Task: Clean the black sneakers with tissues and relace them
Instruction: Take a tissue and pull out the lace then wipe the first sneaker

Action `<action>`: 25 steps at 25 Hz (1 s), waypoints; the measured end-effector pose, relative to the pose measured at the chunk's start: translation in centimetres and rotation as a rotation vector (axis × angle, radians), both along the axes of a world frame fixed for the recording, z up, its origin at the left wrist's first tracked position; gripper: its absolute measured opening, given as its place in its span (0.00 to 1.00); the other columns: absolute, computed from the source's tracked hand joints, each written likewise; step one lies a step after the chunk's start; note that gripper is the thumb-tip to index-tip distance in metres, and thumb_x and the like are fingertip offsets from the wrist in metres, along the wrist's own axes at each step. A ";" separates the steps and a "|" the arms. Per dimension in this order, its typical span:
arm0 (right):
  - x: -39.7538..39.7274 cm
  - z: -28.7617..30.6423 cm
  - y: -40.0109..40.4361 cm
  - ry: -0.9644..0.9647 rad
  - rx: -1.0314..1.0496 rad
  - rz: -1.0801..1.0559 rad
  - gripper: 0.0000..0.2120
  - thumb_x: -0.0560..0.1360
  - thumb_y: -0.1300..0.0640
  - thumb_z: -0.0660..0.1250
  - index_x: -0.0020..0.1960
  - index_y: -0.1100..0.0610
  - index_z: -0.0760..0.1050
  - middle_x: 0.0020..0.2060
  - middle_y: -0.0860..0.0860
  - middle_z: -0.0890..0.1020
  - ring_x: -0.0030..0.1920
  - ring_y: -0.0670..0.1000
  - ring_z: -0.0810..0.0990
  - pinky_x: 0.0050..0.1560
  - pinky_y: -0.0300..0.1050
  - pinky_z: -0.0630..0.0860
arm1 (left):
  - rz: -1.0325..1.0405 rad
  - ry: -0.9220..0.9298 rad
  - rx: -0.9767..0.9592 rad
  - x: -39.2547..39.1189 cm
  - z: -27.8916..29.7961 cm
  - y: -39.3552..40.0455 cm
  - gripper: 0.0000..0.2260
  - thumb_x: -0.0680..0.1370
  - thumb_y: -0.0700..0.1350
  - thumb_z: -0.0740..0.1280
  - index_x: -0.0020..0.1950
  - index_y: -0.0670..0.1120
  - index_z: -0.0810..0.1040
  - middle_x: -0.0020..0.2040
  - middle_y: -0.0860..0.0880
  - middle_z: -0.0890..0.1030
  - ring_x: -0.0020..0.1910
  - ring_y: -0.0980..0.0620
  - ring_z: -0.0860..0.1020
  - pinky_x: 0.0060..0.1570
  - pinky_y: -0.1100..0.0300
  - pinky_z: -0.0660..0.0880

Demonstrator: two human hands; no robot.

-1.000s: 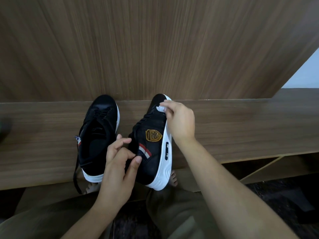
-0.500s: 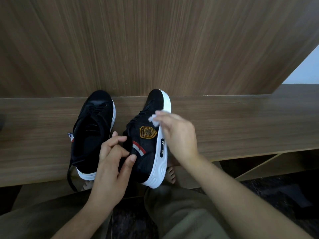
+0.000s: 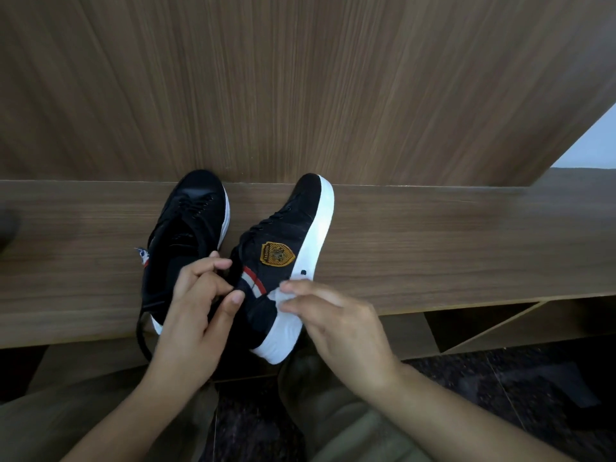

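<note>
1. Since a second before, the right hand (image 3: 336, 325) had travelled from the toe of the tilted sneaker (image 3: 283, 261) back along its white sole to the heel end, carrying the tissue (image 3: 283, 296) with it.
2. The wooden counter (image 3: 433, 245) carried both sneakers against an upright wood panel (image 3: 300, 78); the toes touched or nearly touched that panel, so there was no room to push forward.
3. To the right of the shoes the counter lay bare, giving open room for a sideways move. The heels overhung the near edge above the person's lap.
4. The other sneaker (image 3: 186, 241) sat flat just beside the tilted one, a loose black lace (image 3: 141, 335) hanging off the counter edge.
5. The tilted sneaker was rolled onto its inner side, its gold badge (image 3: 277, 253) and white sole (image 3: 316, 235) facing up.
6. The left hand (image 3: 196, 315) was clenched around the collar of the tilted sneaker, steadying it.
7. The right hand pinched the small white tissue between thumb and fingers, pressed where upper met sole near the heel.
8. To wipe well, I judged the left hand should hold firm while the tissue ran along the seam in short strokes, folded to a clean face when soiled.
9. The hanging lace could snag a wrist, so it was best kept clear.
</note>
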State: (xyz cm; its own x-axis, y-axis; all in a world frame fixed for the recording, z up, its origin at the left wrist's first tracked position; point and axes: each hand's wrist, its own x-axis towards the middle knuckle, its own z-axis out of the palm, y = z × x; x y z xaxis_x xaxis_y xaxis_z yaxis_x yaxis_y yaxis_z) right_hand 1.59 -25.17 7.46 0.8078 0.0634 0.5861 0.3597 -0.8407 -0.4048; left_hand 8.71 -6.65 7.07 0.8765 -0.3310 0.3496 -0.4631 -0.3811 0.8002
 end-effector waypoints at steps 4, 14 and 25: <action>5.1 0.7 1.4 -0.013 -0.054 -0.010 0.12 0.71 0.65 0.63 0.49 0.57 0.82 0.54 0.51 0.83 0.53 0.50 0.82 0.47 0.41 0.80 | 0.055 -0.044 0.132 2.5 1.3 2.8 0.04 0.74 0.44 0.62 0.39 0.48 0.72 0.57 0.64 0.67 0.68 0.60 0.61 0.62 0.76 0.56; 7.1 -2.0 5.7 -0.066 0.123 -0.180 0.10 0.72 0.63 0.64 0.49 0.58 0.81 0.54 0.50 0.83 0.54 0.44 0.80 0.53 0.33 0.75 | 0.091 -0.274 0.756 4.9 2.2 1.3 0.22 0.72 0.62 0.55 0.40 0.49 0.81 0.61 0.51 0.77 0.72 0.47 0.64 0.64 0.35 0.62; 8.5 -1.2 2.7 -0.072 0.009 -0.383 0.15 0.71 0.70 0.67 0.54 0.58 0.81 0.53 0.52 0.83 0.48 0.50 0.84 0.49 0.38 0.79 | 0.061 -0.154 0.280 6.9 1.9 1.8 0.13 0.69 0.61 0.59 0.33 0.53 0.74 0.54 0.60 0.68 0.68 0.60 0.57 0.70 0.40 0.47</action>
